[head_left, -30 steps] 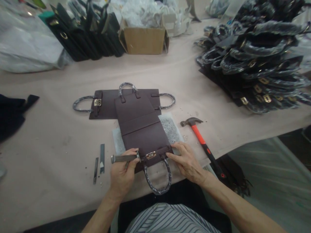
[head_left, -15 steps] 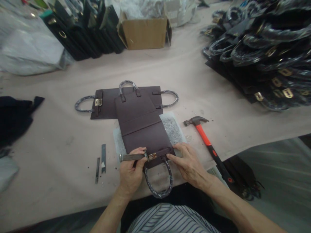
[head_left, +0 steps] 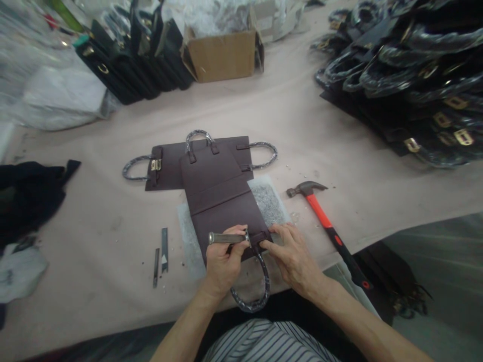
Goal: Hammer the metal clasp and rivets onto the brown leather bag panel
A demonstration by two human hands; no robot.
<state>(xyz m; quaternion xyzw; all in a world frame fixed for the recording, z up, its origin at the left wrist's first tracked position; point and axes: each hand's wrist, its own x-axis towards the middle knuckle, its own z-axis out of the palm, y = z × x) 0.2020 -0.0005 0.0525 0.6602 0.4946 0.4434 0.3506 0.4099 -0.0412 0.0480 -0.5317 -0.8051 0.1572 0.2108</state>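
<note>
My left hand (head_left: pixel 226 261) is closed around a metal punch (head_left: pixel 228 238) with a round shaft. Its forked end stands on the strap near the lower edge of a dark brown leather bag panel (head_left: pixel 224 193). The gold buckle on this strap is hidden behind the tool and fingers. My right hand (head_left: pixel 290 256) grips the panel's lower right corner, beside the strap end, its thumb and fingertips at the edge. A plastic-wrapped handle (head_left: pixel 266 281) hangs from the panel toward my body. Beneath the panel lies a pale, pitted slab (head_left: pixel 267 198).
A hammer (head_left: pixel 320 213) lies at the right. Left of the panel are two flat metal tools (head_left: pixel 164 249). Behind lies another brown bag panel (head_left: pixel 168 171) with a gold buckle. Stacked black bags (head_left: pixel 415 90), upright dark bags (head_left: pixel 132 60) and a cardboard box (head_left: pixel 222 55) stand farther off.
My left hand has moved right along the strap with the punch, covering the gold buckle that showed before. My right hand stays at the panel's corner. The view has shifted slightly.
</note>
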